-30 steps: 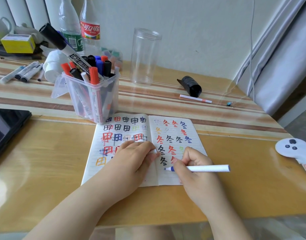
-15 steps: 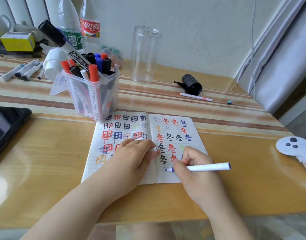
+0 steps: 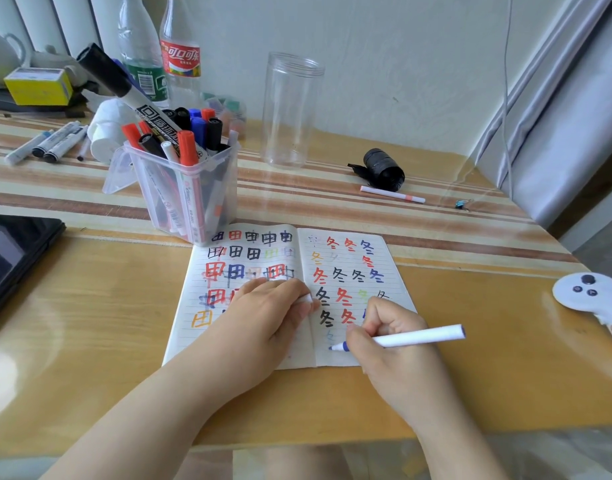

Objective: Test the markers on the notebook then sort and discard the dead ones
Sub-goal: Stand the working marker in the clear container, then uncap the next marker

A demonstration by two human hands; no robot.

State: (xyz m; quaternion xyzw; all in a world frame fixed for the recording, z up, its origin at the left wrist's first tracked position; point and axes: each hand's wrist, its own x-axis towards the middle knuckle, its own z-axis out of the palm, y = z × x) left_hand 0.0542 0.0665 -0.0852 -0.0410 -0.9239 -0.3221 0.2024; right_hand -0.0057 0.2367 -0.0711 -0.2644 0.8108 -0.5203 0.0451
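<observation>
Now faint blue stroke on notebook (image 3: 335,355) page that wasn't there before. Right hand (image 3: 391,344) pinches white marker (image 3: 418,336), tip on paper; left hand (image 3: 263,317) clutches white cap (image 3: 303,299).

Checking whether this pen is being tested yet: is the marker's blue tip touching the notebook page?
Touching. The head view shows the marker tip meeting the notebook right page, with no gap, gripped by the right hand.
</observation>
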